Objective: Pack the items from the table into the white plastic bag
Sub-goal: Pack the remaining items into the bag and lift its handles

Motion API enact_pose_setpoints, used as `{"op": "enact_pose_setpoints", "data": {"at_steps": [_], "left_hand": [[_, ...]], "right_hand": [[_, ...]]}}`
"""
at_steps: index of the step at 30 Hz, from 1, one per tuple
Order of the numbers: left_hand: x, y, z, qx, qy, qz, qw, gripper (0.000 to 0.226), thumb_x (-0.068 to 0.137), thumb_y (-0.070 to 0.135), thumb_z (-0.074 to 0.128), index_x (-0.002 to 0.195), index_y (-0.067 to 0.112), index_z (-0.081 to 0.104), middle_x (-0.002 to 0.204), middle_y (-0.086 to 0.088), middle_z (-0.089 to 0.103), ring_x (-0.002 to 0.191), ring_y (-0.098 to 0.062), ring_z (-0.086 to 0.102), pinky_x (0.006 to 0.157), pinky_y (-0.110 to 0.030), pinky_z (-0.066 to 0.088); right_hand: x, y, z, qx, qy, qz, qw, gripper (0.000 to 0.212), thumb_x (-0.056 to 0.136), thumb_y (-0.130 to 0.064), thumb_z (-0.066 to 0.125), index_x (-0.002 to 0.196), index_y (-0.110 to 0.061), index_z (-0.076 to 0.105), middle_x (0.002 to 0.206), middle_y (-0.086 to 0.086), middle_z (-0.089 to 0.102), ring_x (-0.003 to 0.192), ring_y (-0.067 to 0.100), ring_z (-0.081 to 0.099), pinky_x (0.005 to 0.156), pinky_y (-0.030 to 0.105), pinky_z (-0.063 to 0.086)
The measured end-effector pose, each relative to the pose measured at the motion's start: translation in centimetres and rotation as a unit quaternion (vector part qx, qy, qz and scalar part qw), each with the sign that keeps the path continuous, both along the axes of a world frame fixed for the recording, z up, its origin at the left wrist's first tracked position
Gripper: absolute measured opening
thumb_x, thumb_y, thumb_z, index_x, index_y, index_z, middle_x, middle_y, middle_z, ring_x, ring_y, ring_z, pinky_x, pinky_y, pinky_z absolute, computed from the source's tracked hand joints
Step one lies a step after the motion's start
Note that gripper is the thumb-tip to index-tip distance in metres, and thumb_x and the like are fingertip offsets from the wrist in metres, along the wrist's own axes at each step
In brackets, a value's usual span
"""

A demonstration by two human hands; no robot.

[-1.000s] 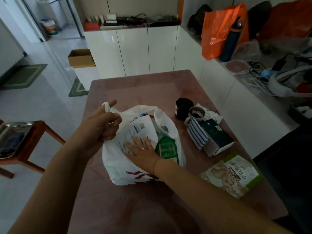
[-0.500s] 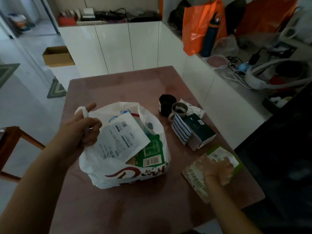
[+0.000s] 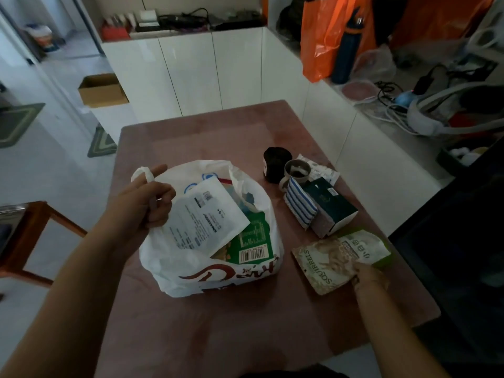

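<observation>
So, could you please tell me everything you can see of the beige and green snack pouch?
The flat beige and green snack pouch looks like glossy plastic film, printed SQUIRRELS, with a white label. It lies face up on the reddish-brown table, right of the white plastic bag. The right hand grips its near edge.
</observation>
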State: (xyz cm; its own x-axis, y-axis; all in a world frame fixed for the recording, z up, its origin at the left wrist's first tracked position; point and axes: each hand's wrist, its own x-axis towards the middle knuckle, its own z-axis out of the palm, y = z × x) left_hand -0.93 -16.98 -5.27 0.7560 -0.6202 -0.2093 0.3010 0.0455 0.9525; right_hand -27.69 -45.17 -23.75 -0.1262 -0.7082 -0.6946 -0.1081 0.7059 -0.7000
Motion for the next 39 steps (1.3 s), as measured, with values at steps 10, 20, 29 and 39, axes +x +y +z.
{"op": "enact_pose_setpoints", "data": {"at_steps": [10, 20, 29, 39], "left_hand": [[0.1, 1.7, 1.3, 0.03, -0.034, 0.098, 0.994, 0.036, 0.083, 0.005, 0.046, 0.117, 0.017, 0.049, 0.068, -0.003, 0.058, 0.046, -0.012, 0.044, 0.04, -0.022, 0.032], [-0.7, 2.3, 2.5, -0.001, -0.036, 0.093, 0.995, 0.025, 0.082, 0.007, 0.043, 0.107, 0.014, 0.044, 0.073, -0.005, 0.047, 0.047, -0.009, 0.04, 0.042, -0.02, 0.028], [-0.3, 3.0, 2.3, -0.028, -0.013, 0.064, 0.997, 0.055, 0.088, 0.006, 0.041, 0.141, 0.008, 0.026, 0.066, -0.001, 0.04, 0.046, -0.007, 0.03, 0.039, -0.017, 0.024], [0.1, 2.8, 2.8, -0.051, -0.041, 0.013, 0.998, 0.019, 0.087, 0.003, 0.036, 0.086, 0.018, 0.048, 0.062, 0.003, 0.039, 0.041, -0.004, 0.026, 0.041, -0.019, 0.016]], "right_hand": [[1.1, 4.3, 11.9, -0.506, -0.004, 0.103, 0.856, 0.012, 0.094, -0.03, 0.045, 0.089, -0.025, 0.055, 0.077, -0.01, 0.054, 0.068, -0.008, 0.055, 0.056, 0.009, 0.044], [16.7, 15.2, 17.1, -0.661, -0.019, 0.522, 0.539, 0.011, 0.091, -0.005, 0.05, 0.099, -0.001, 0.055, 0.097, 0.016, 0.062, 0.082, 0.022, 0.058, 0.069, 0.027, 0.049], [20.6, 17.3, 8.6, -0.542, 0.111, 0.796, 0.244, 0.032, 0.096, -0.02, 0.042, 0.128, -0.019, 0.047, 0.157, -0.005, 0.024, 0.148, 0.026, 0.002, 0.112, 0.065, 0.005], [20.8, 14.6, 9.7, -0.356, -0.09, 0.813, 0.451, 0.031, 0.097, -0.031, 0.034, 0.107, -0.012, 0.057, 0.129, 0.009, 0.054, 0.128, 0.026, 0.042, 0.11, 0.043, 0.024]]}}
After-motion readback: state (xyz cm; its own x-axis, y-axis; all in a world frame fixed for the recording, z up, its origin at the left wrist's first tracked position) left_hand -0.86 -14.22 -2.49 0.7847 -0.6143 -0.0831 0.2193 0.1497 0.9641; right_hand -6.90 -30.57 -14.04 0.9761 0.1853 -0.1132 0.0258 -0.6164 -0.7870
